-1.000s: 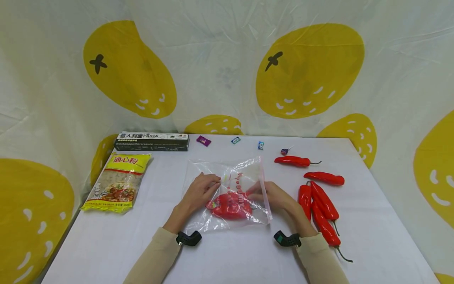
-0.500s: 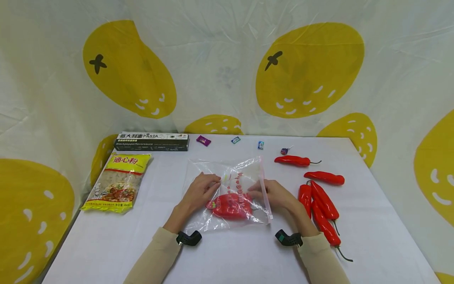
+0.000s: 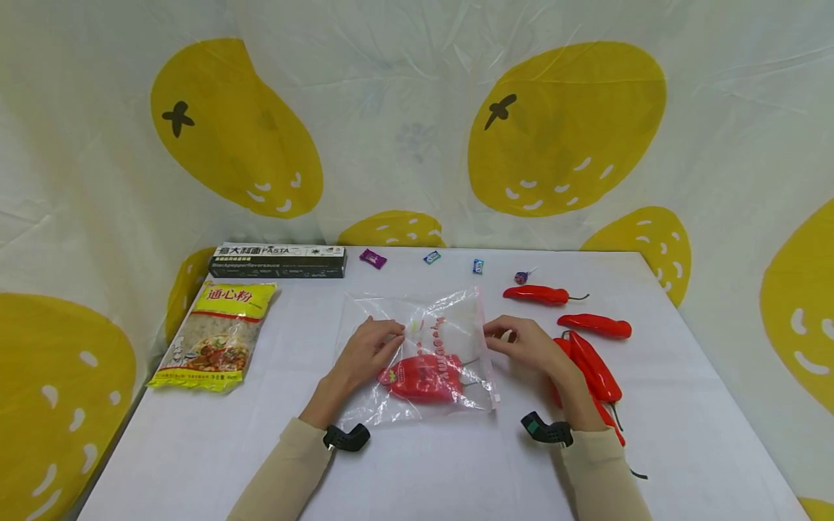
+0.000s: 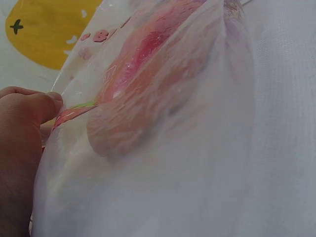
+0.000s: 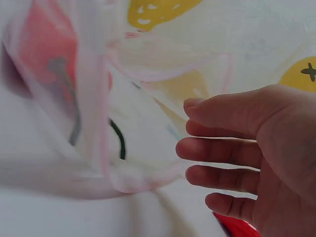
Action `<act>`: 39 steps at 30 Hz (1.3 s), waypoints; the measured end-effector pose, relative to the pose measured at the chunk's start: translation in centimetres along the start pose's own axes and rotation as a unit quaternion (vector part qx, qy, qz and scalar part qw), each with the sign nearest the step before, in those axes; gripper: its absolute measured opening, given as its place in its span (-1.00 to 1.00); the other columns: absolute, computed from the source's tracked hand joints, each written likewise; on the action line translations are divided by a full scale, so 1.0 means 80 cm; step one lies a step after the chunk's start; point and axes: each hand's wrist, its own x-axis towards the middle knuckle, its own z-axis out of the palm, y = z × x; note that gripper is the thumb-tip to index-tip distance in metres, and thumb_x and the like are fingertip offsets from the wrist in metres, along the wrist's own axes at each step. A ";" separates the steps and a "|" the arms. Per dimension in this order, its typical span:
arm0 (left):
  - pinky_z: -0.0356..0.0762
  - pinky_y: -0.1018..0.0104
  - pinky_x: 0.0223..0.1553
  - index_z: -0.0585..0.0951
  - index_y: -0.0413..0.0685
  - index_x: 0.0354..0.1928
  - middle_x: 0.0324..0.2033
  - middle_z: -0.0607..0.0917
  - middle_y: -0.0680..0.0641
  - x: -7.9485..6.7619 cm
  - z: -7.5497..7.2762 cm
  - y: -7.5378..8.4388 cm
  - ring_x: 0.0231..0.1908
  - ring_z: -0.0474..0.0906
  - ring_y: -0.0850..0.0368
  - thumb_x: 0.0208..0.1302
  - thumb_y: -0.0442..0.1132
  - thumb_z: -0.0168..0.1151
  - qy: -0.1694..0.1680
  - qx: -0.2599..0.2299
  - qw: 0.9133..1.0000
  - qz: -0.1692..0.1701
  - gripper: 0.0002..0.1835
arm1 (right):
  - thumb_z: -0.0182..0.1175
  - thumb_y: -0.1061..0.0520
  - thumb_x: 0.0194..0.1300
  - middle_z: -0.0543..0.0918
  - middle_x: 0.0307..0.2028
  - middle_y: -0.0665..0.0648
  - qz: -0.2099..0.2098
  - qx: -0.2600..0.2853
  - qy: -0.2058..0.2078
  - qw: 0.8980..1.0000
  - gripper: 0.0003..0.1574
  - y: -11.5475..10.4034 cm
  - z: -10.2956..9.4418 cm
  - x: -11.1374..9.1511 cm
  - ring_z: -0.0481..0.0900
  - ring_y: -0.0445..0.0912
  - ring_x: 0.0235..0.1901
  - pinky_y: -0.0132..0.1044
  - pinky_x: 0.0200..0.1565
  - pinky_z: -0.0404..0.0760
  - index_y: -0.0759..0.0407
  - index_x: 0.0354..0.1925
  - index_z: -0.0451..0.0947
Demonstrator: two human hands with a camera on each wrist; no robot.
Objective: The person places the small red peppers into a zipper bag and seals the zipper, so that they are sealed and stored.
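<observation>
The left hand [image 3: 366, 354] pinches the bag [image 3: 426, 340], likely light, limp, slippery; best held by its pink rim [image 3: 482, 310], beside the right hand [image 3: 524, 342], fingers [image 5: 217, 150] parted, empty.

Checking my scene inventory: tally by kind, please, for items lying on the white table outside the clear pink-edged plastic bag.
Glossy red chili peppers: 5 (some partly hidden)
Small shiny wrapped candies: 3
Small dark round lollipop: 1
Long dark-and-white pasta box: 1
Yellow-and-clear plastic pasta pack: 1
Total: 11
</observation>
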 end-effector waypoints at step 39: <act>0.25 -0.13 0.32 0.61 0.15 -0.09 -0.07 0.69 0.10 -0.002 0.000 0.002 0.07 0.55 0.15 0.30 -0.07 0.14 0.007 0.002 1.000 0.007 -0.81 | 0.10 -0.38 0.19 0.19 0.34 0.36 0.201 0.008 0.182 0.962 -0.07 0.107 -0.106 -0.085 0.18 0.31 0.23 0.31 0.00 0.47 -0.07 0.39 0.13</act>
